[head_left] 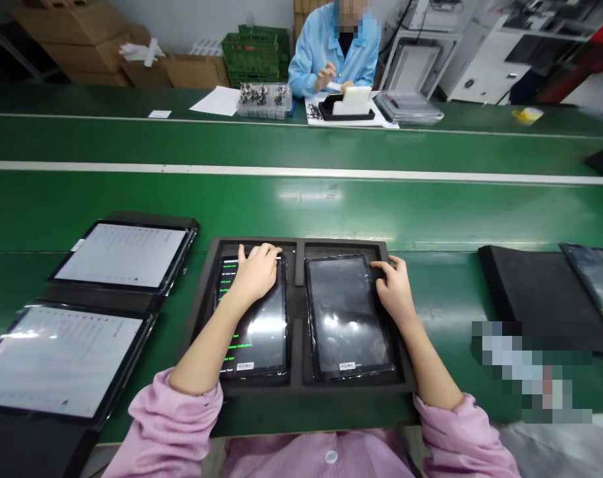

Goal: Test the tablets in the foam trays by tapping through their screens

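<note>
We've got two tablets side by side in a black foam tray point(300, 380) on the green bench point(445, 219), one per recess. Our left hand point(257, 271) is over the top end of the left tablet point(261, 312), fingers spread, one reaching its upper right corner; can't tell if they're gripping. That screen shows a list with green text lines. Our right hand point(395, 284) is at the tray's right rim, a fingertip by the upper right corner of the right tablet point(348, 309), screen dark; fingers look apart, can't tell if they're clamped on anything. Two lit tablets point(122, 255) sit to our left, black foam point(535, 282) to our right. Across the bench, a co-worker in blue point(314, 50) sits near green crates point(250, 54).
</note>
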Action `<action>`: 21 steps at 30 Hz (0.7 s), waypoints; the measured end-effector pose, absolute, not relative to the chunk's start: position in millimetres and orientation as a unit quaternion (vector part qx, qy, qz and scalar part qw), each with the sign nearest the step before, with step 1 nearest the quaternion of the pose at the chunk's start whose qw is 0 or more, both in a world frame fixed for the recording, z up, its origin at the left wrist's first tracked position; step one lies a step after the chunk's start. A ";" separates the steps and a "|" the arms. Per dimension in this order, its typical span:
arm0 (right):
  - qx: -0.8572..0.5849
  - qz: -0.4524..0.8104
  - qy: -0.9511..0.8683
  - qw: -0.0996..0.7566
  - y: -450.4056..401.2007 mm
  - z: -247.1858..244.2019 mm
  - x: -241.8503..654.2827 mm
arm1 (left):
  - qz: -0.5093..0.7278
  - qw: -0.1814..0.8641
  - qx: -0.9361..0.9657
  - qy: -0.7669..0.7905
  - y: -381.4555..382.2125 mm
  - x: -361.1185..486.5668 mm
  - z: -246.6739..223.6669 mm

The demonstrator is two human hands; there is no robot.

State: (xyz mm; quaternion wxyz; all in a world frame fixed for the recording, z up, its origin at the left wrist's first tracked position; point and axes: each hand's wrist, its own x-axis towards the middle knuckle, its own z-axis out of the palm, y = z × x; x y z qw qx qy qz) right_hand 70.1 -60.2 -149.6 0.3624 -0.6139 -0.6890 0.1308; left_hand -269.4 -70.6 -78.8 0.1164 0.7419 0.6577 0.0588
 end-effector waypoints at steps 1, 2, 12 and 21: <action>-0.616 0.131 -0.688 0.360 -60.9 -149.0 70.0 | 0.055 0.111 0.740 0.662 -69.6 -268.6 -79.2; -0.620 0.132 -0.687 0.356 -61.7 -148.5 69.8 | 0.051 0.110 0.739 0.662 -68.3 -267.7 -79.4; -0.629 0.193 -0.680 0.323 -64.8 -118.3 72.1 | 0.053 0.141 0.733 0.663 -83.7 -280.1 -44.7; -0.702 0.397 -0.574 0.141 -177.8 -108.5 119.4 | 0.160 0.261 0.356 0.883 -224.1 -365.6 -51.6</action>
